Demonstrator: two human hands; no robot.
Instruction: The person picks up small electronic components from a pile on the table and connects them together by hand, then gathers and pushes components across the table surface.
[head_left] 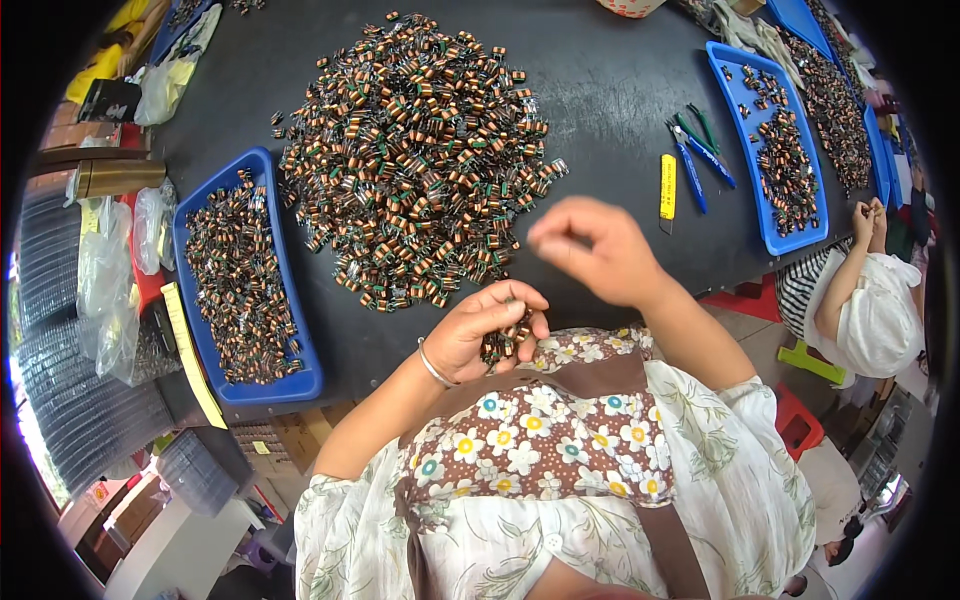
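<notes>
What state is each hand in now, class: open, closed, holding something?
Left hand: cupped, holding several copper-wound parts.
Right hand: partly curled; whether it holds anything cannot be told.

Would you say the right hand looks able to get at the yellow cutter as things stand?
Probably yes: the right hand is close by, and only black tabletop shows between it and the yellow cutter.

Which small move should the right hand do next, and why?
Probably bring the right hand to the small copper-and-black coil components in the left hand and take one: the left hand cups several, while the right hand is apart from them, with nothing clearly visible in it.
</notes>
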